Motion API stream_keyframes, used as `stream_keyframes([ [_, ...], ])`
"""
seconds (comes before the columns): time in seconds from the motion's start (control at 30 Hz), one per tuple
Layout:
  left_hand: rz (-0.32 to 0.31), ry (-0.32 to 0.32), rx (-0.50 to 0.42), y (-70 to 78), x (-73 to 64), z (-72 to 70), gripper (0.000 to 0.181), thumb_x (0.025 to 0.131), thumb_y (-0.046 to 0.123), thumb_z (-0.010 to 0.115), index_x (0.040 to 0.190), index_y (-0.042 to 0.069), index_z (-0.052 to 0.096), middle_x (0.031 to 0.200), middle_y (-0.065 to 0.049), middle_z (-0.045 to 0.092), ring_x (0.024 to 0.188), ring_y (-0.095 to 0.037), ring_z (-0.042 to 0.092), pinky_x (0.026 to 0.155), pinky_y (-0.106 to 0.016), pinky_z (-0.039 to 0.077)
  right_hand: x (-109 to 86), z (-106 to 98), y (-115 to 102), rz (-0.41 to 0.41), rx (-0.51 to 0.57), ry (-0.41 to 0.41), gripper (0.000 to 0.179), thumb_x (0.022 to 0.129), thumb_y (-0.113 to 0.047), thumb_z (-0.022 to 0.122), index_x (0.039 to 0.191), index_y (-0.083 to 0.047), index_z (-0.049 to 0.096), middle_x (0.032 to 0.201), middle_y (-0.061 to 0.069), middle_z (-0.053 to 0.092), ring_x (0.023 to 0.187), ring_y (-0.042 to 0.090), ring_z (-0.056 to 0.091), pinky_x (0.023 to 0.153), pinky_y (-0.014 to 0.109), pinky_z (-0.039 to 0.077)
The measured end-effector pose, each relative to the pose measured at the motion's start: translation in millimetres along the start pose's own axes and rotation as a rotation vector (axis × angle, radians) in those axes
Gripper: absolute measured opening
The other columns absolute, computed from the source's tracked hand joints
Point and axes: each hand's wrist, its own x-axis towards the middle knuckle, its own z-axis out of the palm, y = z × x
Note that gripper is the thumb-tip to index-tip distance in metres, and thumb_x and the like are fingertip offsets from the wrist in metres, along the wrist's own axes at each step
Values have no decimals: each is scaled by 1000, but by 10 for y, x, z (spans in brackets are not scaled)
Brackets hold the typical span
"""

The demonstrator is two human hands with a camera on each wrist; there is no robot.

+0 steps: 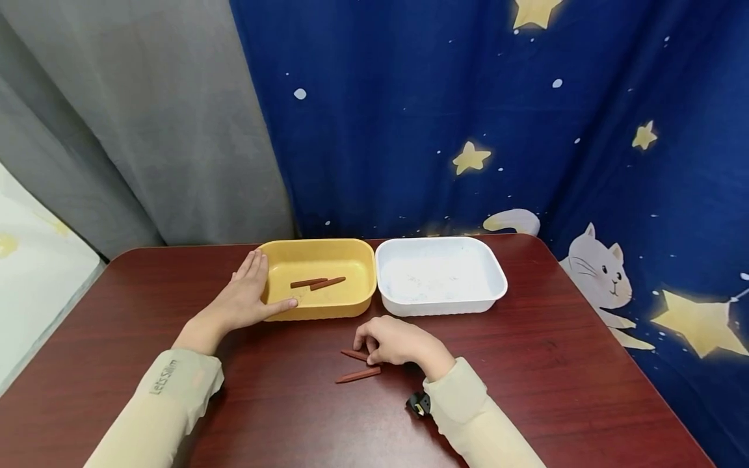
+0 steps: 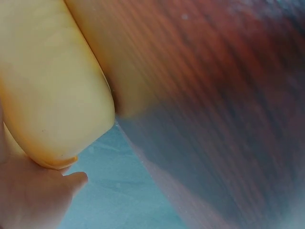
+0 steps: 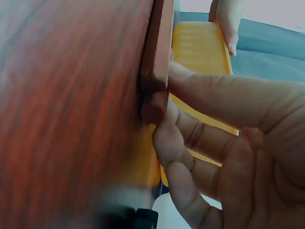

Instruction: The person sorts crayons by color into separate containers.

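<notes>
My left hand (image 1: 248, 299) rests on the left end of a yellow tray (image 1: 328, 312), fingers along its outer side and thumb over the front rim. Two brown pointed sticks (image 1: 328, 284), crayon-like, lie inside that tray. On the table in front are two more such sticks. My right hand (image 1: 394, 339) pinches the farther stick (image 1: 354, 355) near its blunt end between thumb and fingers. Just nearer lies the other stick (image 1: 358, 376), close to the thumb. In the right wrist view the blunt ends of both sticks (image 3: 153, 109) show beside the fingertips.
A white tray (image 1: 441, 307) stands right of the yellow one, their ends nearly touching. Both sit at the back of the dark red wooden table (image 1: 281, 403), before grey and blue curtains (image 1: 380, 130). A small black device (image 1: 418, 403) is at the right wrist.
</notes>
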Motion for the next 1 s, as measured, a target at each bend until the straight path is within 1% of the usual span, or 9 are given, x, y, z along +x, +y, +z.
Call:
stream_keyframes([
  [0.23, -4, -4, -8, -14, -26, 16, 125, 85, 74, 57, 154, -12, -2, 164, -28, -8, 153, -44, -5, 119, -66, 10, 16, 28, -26, -8, -69, -11, 19, 85, -2, 73, 96, -17, 70, 68, -8, 55, 60, 4, 49, 59, 19, 42],
  [0.43, -7, -6, 0, -9, -8, 6, 125, 85, 75, 56, 154, -12, -2, 164, -28, -8, 153, -44, -5, 120, -65, 10, 18, 8, -14, -71, -58, -13, 23, 84, 3, 68, 95, -16, 71, 68, -8, 54, 60, 3, 47, 59, 17, 42],
  [0.57, -7, -6, -6, -11, -5, 1, 125, 85, 74, 56, 154, -12, -2, 164, -28, -8, 153, -43, -6, 120, -65, 10, 21, -20, -13, -90, -42, -2, 23, 85, 3, 66, 97, -16, 71, 69, -7, 54, 60, 3, 48, 58, 18, 43],
  [0.63, -10, -6, -10, -18, -11, 4, 125, 85, 74, 57, 154, -12, -2, 164, -27, -8, 153, -43, -6, 120, -65, 10, 21, -32, -20, -103, -30, 12, 23, 85, 2, 66, 97, -17, 71, 71, -8, 55, 61, 3, 48, 59, 18, 43],
  [0.83, -8, -9, -11, -21, -11, 9, 125, 84, 75, 56, 154, -11, -2, 164, -27, -9, 153, -43, -6, 120, -65, 10, -3, -82, -76, -169, 15, 99, 19, 86, -2, 66, 97, -16, 71, 77, -7, 56, 66, 4, 49, 61, 18, 42],
  [1.0, -5, -9, -2, -7, 2, 0, 125, 84, 76, 55, 154, -11, -1, 164, -27, -7, 154, -42, -6, 119, -66, 11, -11, -122, -113, -197, 18, 125, 17, 88, -3, 66, 100, -15, 71, 79, -6, 56, 67, 4, 49, 61, 18, 42],
])
